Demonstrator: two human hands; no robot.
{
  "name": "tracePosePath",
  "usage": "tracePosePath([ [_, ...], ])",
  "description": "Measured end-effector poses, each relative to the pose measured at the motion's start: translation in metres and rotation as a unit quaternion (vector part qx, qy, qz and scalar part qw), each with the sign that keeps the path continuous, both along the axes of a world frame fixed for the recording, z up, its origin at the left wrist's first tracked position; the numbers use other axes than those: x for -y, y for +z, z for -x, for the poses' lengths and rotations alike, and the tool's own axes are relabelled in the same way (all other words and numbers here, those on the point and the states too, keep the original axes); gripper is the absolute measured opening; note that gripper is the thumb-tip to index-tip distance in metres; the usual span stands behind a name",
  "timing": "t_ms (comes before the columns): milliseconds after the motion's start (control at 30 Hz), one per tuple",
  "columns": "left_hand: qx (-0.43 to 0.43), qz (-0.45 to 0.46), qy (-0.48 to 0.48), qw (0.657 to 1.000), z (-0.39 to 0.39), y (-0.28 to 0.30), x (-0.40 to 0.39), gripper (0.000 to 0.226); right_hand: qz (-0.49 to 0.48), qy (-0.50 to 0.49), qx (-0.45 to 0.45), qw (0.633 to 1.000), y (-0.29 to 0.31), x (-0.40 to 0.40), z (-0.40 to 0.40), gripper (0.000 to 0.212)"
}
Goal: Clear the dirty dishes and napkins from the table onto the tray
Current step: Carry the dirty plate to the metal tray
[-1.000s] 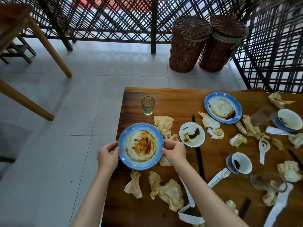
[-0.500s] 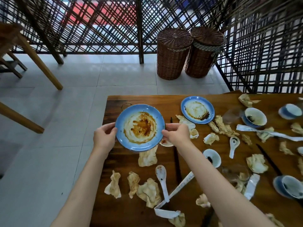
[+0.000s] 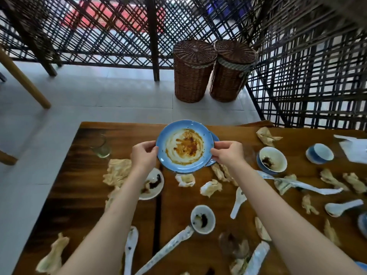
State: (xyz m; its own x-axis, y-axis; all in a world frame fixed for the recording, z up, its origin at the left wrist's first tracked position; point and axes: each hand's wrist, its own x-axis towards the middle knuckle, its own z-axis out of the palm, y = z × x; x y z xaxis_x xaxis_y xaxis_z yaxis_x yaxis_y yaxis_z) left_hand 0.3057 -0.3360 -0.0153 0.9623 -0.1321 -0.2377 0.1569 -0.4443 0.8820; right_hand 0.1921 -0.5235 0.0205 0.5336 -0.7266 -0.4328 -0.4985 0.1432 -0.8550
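Note:
I hold a blue plate (image 3: pixel 184 146) smeared with brown sauce above the wooden table (image 3: pixel 83 197). My left hand (image 3: pixel 143 155) grips its left rim and my right hand (image 3: pixel 228 154) grips its right rim. Directly under it lies a second blue plate (image 3: pixel 214 139), mostly hidden, only its right edge showing. Crumpled napkins (image 3: pixel 117 171) lie scattered over the table. A small white saucer (image 3: pixel 153 183) with dark sauce sits under my left forearm. Small bowls (image 3: pixel 203 219) and white spoons (image 3: pixel 238 202) lie among the napkins. No tray is in view.
A drinking glass (image 3: pixel 100 146) stands near the table's far left corner. Two wicker baskets (image 3: pixel 192 71) stand on the tiled floor beyond the table, in front of a lattice screen (image 3: pixel 309 80). Chopstick sleeves (image 3: pixel 166 251) lie near the front edge.
Both hands have carried the blue plate away from the near left edge, up and rightward across the table, until it hangs over the second blue plate.

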Motion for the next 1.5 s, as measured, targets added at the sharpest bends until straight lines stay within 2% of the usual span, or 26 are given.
tracePosePath([
  [200, -0.004, -0.040, -0.014, 0.999, -0.007, -0.024, 0.043, 0.025, 0.017, -0.022, -0.049, 0.998, -0.035, 0.040, -0.012, 0.019],
  [433, 0.022, -0.072, -0.029, 0.997, -0.007, -0.034, 0.065, 0.028, 0.132, -0.009, -0.135, 0.982, -0.054, 0.047, -0.019, 0.013],
  [767, 0.027, -0.076, -0.048, 0.996, -0.007, -0.036, 0.075, 0.030, 0.146, -0.007, -0.186, 0.972, -0.059, 0.045, -0.022, 0.019],
  [1100, 0.032, -0.068, -0.062, 0.995, -0.008, -0.042, 0.080, 0.031, 0.157, -0.048, -0.198, 0.966, -0.068, 0.040, -0.029, 0.019],
  [1333, 0.017, -0.054, -0.068, 0.996, -0.013, -0.049, 0.078, 0.031, 0.127, -0.066, -0.173, 0.974, -0.076, 0.039, -0.029, 0.029],
  [1500, -0.027, -0.018, -0.049, 0.998, -0.015, -0.054, 0.081, 0.030, 0.082, -0.099, -0.144, 0.981, -0.077, 0.038, -0.028, 0.034],
])
